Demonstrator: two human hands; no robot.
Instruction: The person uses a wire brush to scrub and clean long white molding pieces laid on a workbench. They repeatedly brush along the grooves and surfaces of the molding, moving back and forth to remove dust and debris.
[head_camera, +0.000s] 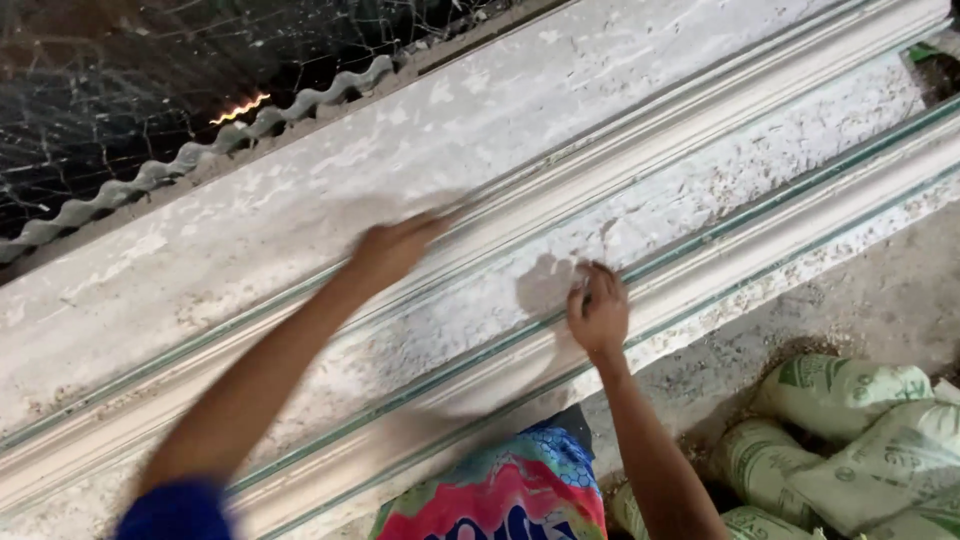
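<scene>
plaster workshop: moulding bench (300, 200), sacks (860, 440)

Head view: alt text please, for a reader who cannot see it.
Two bare hands press on a long white moulded slab: the left hand, blurred, on a raised ridge, the right hand in a groove. Green-printed sacks lie lower right; a corrugated sheet edge runs upper left.

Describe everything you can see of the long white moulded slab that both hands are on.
The long white moulded slab runs diagonally across the view, plaster-like, with raised ridges, grooves and thin greenish lines along its length. Its surface is rough, flecked with brownish dust. The left hand, motion-blurred, lies on a central ridge; the right hand presses bunched fingers against a lower band.
</scene>
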